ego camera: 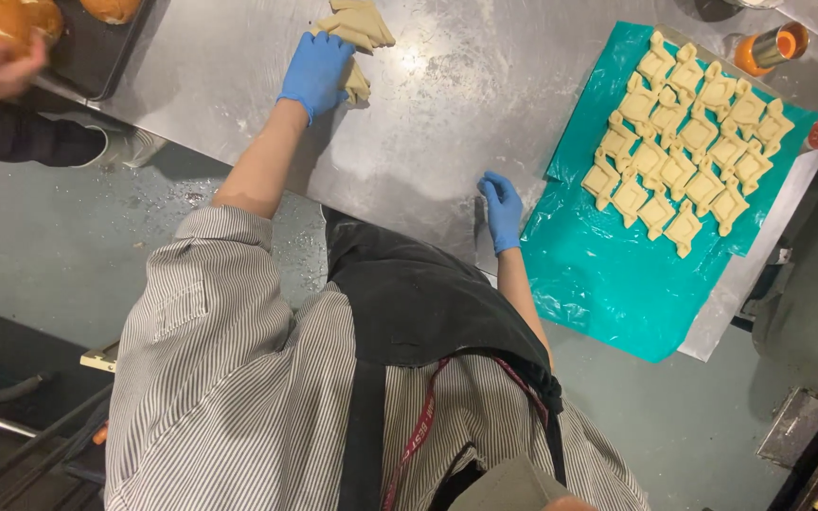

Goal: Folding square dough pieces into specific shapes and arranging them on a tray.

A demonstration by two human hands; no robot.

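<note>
- The steel tabletop (447,123) carries a teal sheet (608,274) with rows of shaped dough pieces (684,142).
- Left hand (317,71) presses flat on a dough pile (357,33); lifting pieces gently should keep their shape.
- Right hand (503,210) rests open, empty, beside the sheet.

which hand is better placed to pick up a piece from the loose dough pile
Left, most likely: the left hand rests on the loose dough pile, while the right hand lies well apart from it, beside the teal sheet.
</note>
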